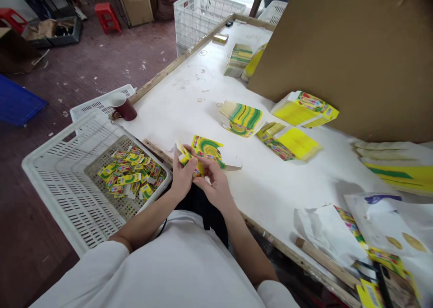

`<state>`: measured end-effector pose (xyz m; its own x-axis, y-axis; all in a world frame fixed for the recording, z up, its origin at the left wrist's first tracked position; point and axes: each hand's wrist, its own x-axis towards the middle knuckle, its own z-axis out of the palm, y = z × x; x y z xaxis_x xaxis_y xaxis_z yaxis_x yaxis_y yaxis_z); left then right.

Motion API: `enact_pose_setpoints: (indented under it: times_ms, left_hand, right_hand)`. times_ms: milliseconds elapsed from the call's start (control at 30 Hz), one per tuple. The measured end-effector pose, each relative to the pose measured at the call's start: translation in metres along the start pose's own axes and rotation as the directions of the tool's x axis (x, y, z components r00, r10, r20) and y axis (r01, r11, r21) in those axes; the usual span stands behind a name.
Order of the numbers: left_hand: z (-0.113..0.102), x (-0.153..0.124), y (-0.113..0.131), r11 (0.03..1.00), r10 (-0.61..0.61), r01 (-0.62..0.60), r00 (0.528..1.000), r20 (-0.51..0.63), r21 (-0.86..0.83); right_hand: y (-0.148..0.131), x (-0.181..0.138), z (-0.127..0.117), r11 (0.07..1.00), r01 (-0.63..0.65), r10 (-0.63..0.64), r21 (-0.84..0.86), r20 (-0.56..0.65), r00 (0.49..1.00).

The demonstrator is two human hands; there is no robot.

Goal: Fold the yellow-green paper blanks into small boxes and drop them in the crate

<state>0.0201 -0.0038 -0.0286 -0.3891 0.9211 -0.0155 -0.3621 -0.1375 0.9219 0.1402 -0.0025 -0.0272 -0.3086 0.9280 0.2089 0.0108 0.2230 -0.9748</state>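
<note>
Head view: left hand (182, 176) and right hand (216, 184) both closed on a small yellow carton (184, 157), at the near edge of the white surface (176, 100). Yellow-green packaging (209, 148) lies just beyond the fingers. Left: white crate (72, 199), loose printed pieces (130, 178) heaped inside; maroon mug (127, 110) near its far corner.

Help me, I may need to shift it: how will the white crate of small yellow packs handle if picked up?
The white crate is probably stiff: its sides stand without sagging. It looks fairly light for its size, being full of openings, with the small yellow packs in only a low heap. They lie loose, so would likely slide if it tilts.
</note>
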Motion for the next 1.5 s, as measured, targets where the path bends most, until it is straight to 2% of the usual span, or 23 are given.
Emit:
enact_pose_setpoints:
  times_ms: [100,200,267,333,400,433,500,600,633,700,733,800,867,900,933,1000,1067,1100,1167,1233,1333,1400,1500]
  left_hand:
    - [0.006,0.007,0.002,1.000,0.031,-0.031,0.998,-0.051,0.007]
    - [0.007,0.011,0.002,0.999,0.027,-0.029,0.997,0.070,0.023]
    - [0.004,0.012,-0.001,1.000,-0.009,0.005,0.987,0.160,0.025]
    - [-0.001,0.013,-0.003,0.998,-0.050,0.044,0.985,0.167,0.042]
    - [-0.008,0.017,0.001,0.993,-0.067,0.051,0.985,0.160,0.107]
    - [-0.012,0.020,0.006,0.987,-0.054,0.026,0.982,0.180,0.156]
    - [-0.019,0.025,0.025,0.955,0.043,-0.113,0.968,0.248,0.273]
    - [-0.021,0.030,0.059,0.767,0.190,-0.397,0.891,0.413,0.504]
    - [-0.020,0.030,0.067,0.675,0.158,-0.458,0.856,0.493,0.579]
    - [-0.016,0.029,0.075,0.513,-0.039,-0.509,0.791,0.611,0.691]
    - [-0.013,0.027,0.074,0.457,-0.132,-0.510,0.771,0.623,0.729]
    - [-0.010,0.023,0.066,0.384,-0.203,-0.489,0.783,0.588,0.783]
    - [-0.008,0.018,0.055,0.355,-0.146,-0.488,0.814,0.562,0.798]
    - [-0.007,0.014,0.050,0.358,-0.111,-0.512,0.807,0.580,0.781]
    - [-0.006,0.011,0.046,0.374,-0.092,-0.550,0.780,0.619,0.747]
    - [-0.005,0.005,0.040,0.415,-0.066,-0.624,0.706,0.706,0.663]
    - [-0.005,0.002,0.036,0.436,-0.037,-0.668,0.657,0.753,0.604]
    - [-0.005,0.001,0.035,0.436,-0.023,-0.678,0.649,0.760,0.592]
    - [-0.008,0.003,0.034,0.427,-0.016,-0.673,0.663,0.749,0.604]
    - [-0.012,0.006,0.031,0.438,-0.063,-0.637,0.683,0.728,0.635]
    - [-0.016,0.012,0.025,0.489,-0.083,-0.605,0.685,0.724,0.628]
    - [-0.016,0.013,0.020,0.510,0.004,-0.615,0.701,0.713,0.601]
    - [-0.014,0.014,0.020,0.434,0.106,-0.600,0.775,0.623,0.672]
  right_hand:
    - [0.002,0.000,0.008,0.998,0.002,-0.005,-0.064,-0.054,0.999]
    - [0.004,0.003,0.001,0.988,0.011,-0.033,-0.151,-0.145,0.989]
    - [0.004,0.007,-0.008,0.990,-0.026,-0.008,-0.141,-0.234,0.972]
    - [0.004,0.009,-0.016,0.992,-0.035,0.003,-0.121,-0.256,0.967]
    - [0.004,0.009,-0.023,0.990,0.015,-0.048,-0.143,-0.229,0.972]
    - [0.003,0.008,-0.025,0.983,0.047,-0.087,-0.177,-0.225,0.971]
    - [0.003,0.007,-0.030,0.946,0.082,-0.168,-0.313,-0.259,0.951]
    - [0.001,0.004,-0.034,0.836,0.086,-0.260,-0.542,-0.253,0.932]
    - [-0.001,0.003,-0.034,0.808,0.116,-0.278,-0.578,-0.200,0.940]
    - [-0.004,0.001,-0.032,0.785,0.208,-0.299,-0.583,-0.064,0.952]
    - [-0.005,-0.001,-0.031,0.787,0.238,-0.310,-0.570,-0.032,0.950]
    - [-0.007,-0.003,-0.028,0.828,0.222,-0.322,-0.515,-0.113,0.940]
    - [-0.006,-0.003,-0.027,0.923,0.136,-0.246,-0.361,-0.276,0.929]
    - [-0.005,-0.002,-0.026,0.967,0.086,-0.162,-0.239,-0.317,0.935]
    - [-0.002,-0.001,-0.025,0.994,0.030,-0.061,-0.104,-0.305,0.950]
    - [0.004,0.001,-0.022,0.982,-0.111,0.134,0.151,-0.155,0.979]
    - [0.009,0.004,-0.017,0.918,-0.236,0.246,0.320,0.010,0.969]
    - [0.011,0.005,-0.014,0.889,-0.272,0.269,0.368,0.060,0.961]
    - [0.012,0.005,-0.011,0.872,-0.263,0.259,0.413,0.068,0.964]
    - [0.010,0.003,-0.010,0.914,-0.168,0.171,0.368,0.025,0.985]
    - [0.004,0.001,-0.013,0.998,0.011,-0.015,0.058,0.070,0.997]
    - [0.002,0.001,-0.018,0.985,0.091,-0.077,-0.148,0.097,0.992]
    - [0.005,0.002,-0.024,0.977,0.094,-0.110,-0.189,-0.077,0.991]
